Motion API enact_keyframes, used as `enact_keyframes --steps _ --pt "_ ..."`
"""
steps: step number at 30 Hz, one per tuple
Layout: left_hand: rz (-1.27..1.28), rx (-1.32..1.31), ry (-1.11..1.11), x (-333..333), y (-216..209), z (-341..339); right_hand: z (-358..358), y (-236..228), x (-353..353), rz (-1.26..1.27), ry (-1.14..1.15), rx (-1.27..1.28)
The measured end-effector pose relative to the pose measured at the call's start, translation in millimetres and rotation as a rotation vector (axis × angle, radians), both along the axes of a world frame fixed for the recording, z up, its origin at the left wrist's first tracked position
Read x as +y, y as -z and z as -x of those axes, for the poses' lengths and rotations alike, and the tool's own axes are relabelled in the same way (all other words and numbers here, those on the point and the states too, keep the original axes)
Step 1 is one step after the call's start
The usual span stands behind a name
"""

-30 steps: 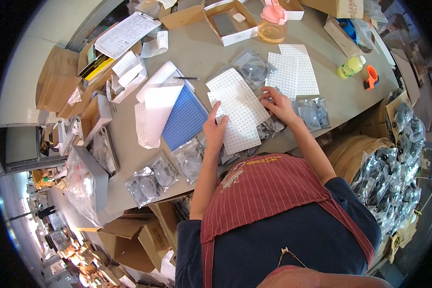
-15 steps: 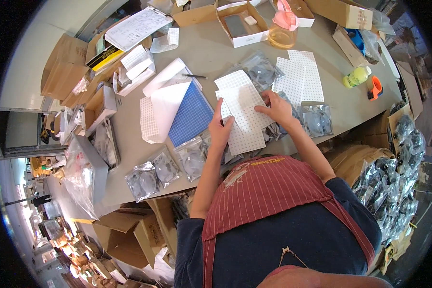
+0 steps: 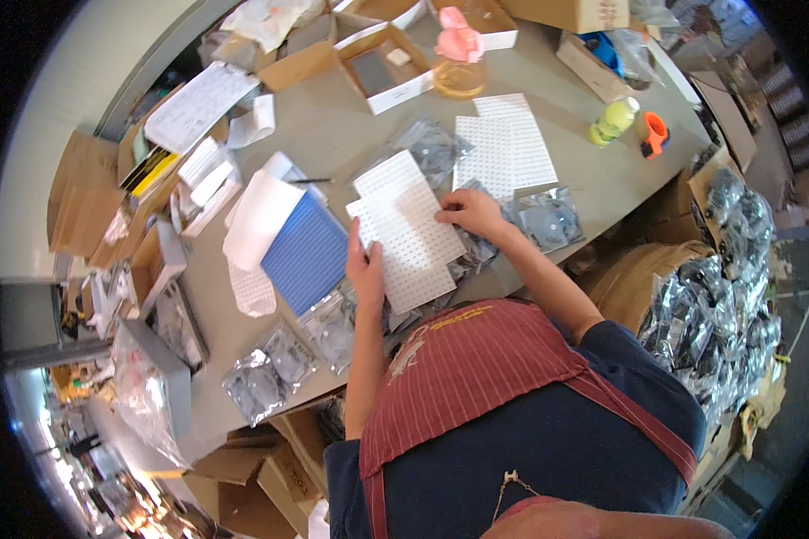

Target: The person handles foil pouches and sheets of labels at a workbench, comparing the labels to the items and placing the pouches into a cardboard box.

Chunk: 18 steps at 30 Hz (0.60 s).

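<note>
Head view: both hands on the white dotted sheets [image 3: 404,229], two overlapping white perforated/label sheets lying flat on the grey table [image 3: 333,135] right in front of the apron

Left hand [image 3: 365,269] flat, fingers straight and pointing away from the body, pressing the lower sheet near its left edge. Not clenched, nothing held in it, just pinning the sheet down

Right hand [image 3: 473,212] at the right edge of the upper sheet, fingers curled with tips on the edge. Looks like a pinch on that edge, can't confirm thumb is under it

Key relation: the sheets lie between the two hands, long axis running diagonally from far-left to near-right; left hand sits on the near-left side, right hand on the far-right side. Right hand is the one at a free edge, so it's better placed to lift; left is acting as the anchor

Around it: blue sheet [image 3: 306,251] just left of the left hand, touching the white stack; clear bags of parts [image 3: 548,218] just right of the right hand; another pair of white dotted sheets [image 3: 503,148] further out, apart from the hands
</note>
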State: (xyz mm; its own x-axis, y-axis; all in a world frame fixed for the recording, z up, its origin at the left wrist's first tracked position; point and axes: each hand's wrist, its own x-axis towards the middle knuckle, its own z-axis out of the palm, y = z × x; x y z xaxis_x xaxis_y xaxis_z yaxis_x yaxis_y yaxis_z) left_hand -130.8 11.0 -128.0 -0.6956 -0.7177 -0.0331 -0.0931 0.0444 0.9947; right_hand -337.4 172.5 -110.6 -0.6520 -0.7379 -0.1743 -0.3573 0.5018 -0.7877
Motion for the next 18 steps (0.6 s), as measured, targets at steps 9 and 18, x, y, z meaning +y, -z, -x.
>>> enact_keyframes --steps 9,18 --pt "-0.004 0.089 -0.033 6 -8 8 6 8 11 0.163 -0.066 -0.003" --pt "-0.016 0.036 -0.054 -1 1 4 4 2 17 0.213 -0.146 -0.008"
